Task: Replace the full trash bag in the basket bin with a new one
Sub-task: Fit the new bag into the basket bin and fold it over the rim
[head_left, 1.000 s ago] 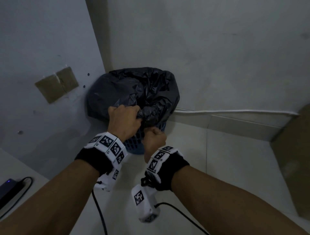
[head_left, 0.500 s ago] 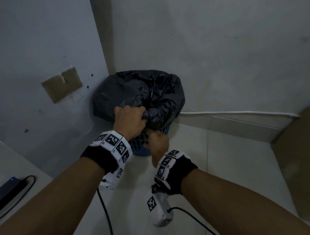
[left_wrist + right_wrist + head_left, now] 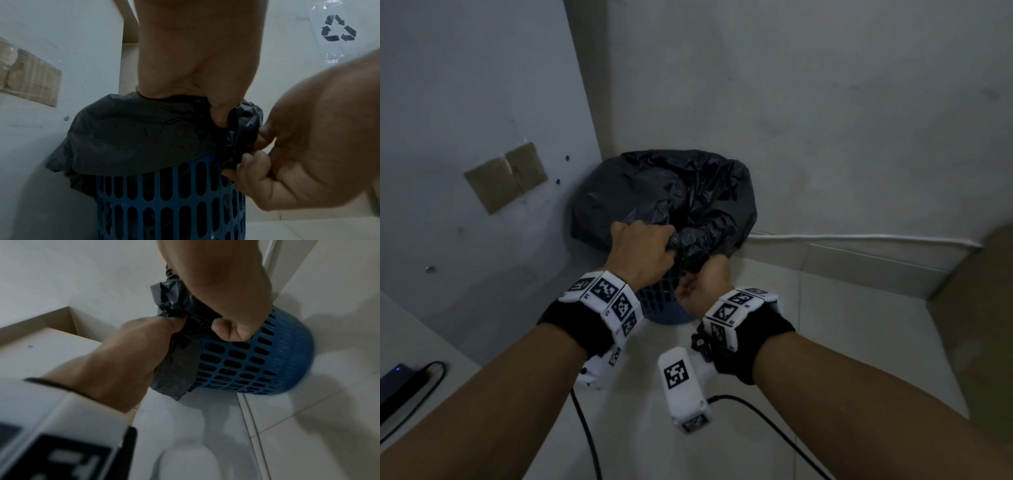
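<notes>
A black trash bag (image 3: 664, 195) lines a blue slotted basket bin (image 3: 664, 305) standing in the corner on the floor. My left hand (image 3: 667, 246) grips a bunch of the bag's rim at the bin's near edge. Just below and to its right, my right hand (image 3: 695, 277) pinches the same gathered plastic against the bin's side. In the left wrist view the bag (image 3: 133, 134) drapes over the bin (image 3: 164, 203), and both hands hold the bunched fold at its right. The right wrist view shows my right hand (image 3: 232, 331) fisted on the bag (image 3: 176, 366).
Walls close in behind and left of the bin. A cardboard patch (image 3: 506, 176) is stuck on the left wall. A white cable (image 3: 859, 236) runs along the back wall's base. A brown box (image 3: 979, 325) stands at the right, and a black device (image 3: 397, 380) lies lower left.
My right hand has dropped a little down the bin's near side and turned, still holding the bag's edge. My left hand keeps its grip on the gathered rim.
</notes>
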`<state>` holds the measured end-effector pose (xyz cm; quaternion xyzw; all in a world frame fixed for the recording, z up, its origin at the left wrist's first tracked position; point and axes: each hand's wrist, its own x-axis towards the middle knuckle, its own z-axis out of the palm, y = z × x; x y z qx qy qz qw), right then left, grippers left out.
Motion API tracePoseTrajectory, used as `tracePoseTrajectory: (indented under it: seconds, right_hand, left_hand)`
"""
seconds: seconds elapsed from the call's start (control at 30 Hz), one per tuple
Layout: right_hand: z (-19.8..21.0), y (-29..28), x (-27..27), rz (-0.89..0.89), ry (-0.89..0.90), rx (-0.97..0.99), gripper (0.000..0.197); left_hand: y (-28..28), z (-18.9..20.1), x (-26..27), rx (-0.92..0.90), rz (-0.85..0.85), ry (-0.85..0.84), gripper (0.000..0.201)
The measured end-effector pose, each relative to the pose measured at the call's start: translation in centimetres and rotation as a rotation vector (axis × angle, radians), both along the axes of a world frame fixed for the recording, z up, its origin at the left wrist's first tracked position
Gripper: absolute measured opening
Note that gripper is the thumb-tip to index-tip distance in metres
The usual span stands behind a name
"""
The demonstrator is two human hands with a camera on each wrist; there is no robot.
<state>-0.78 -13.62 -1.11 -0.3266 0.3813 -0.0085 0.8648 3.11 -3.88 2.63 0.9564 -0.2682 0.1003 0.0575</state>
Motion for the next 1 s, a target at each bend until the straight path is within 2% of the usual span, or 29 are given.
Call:
tracePoseTrajectory:
  seconds: [0.13, 0.27, 0.3, 0.33, 0.4, 0.47, 0.53, 0.63, 0.73, 0.8, 0.9, 1.0]
  right_hand:
    - [-0.3, -0.1, -0.1, 0.090, 0.015, 0.040, 0.028]
    - [-0.9, -2.5, -1.4, 0.424, 0.057, -0.218, 0.024]
    - [-0.7, -3.3, -1.7, 0.463, 0.072, -0.270, 0.021]
    - [-0.6, -4.2, -1.8, 0.454, 0.076, -0.292, 0.020]
    - [0.0, -5.8, -2.0, 0.323, 0.031, -0.250, 0.025]
    - [0.9, -6.8, -1.8, 0.171, -0.065, -0.198, 0.025]
    - [1.8, -7.3, -1.4, 0.101, -0.154, -0.194, 0.021]
    - [2.3, -7.2, -1.0, 0.095, -0.190, -0.153, 0.018]
    - [2.1, -6.7, -0.9, 0.154, -0.198, -0.035, 0.031]
    - [2.1, -6.6, -1.0, 0.157, -0.186, 0.014, 0.039]
    - [2.0, -6.6, -1.3, 0.146, -0.172, 0.051, 0.039]
    - [2.0, -6.8, -1.1, 0.173, -0.138, -0.050, 0.033]
  left_hand:
    - [0.6, -0.1, 0.5, 0.006, -0.041, 0.013, 0.010]
    - [2.5, -0.2, 1.4, 0.015, -0.062, 0.024, 0.006]
    - [3.0, -0.4, 1.5, 0.025, -0.062, 0.014, 0.014]
    - [3.6, -0.5, 1.7, 0.019, -0.072, -0.010, 0.023]
    - [4.5, -0.9, 1.6, -0.029, -0.099, -0.091, 0.030]
    - [5.4, -1.3, 1.3, -0.071, -0.084, -0.129, 0.033]
    - [6.3, -1.6, 0.9, -0.142, -0.083, -0.133, 0.040]
    - [6.5, -1.2, -0.2, -0.318, -0.164, -0.143, 0.058]
    - [4.8, -0.4, -1.6, -0.420, -0.241, -0.160, 0.056]
    - [2.8, -0.3, -2.5, -0.355, -0.249, -0.176, 0.054]
    - [0.2, -1.3, -3.1, -0.172, -0.191, -0.162, 0.061]
    - [-0.8, -2.6, -2.7, -0.073, -0.116, -0.215, 0.062]
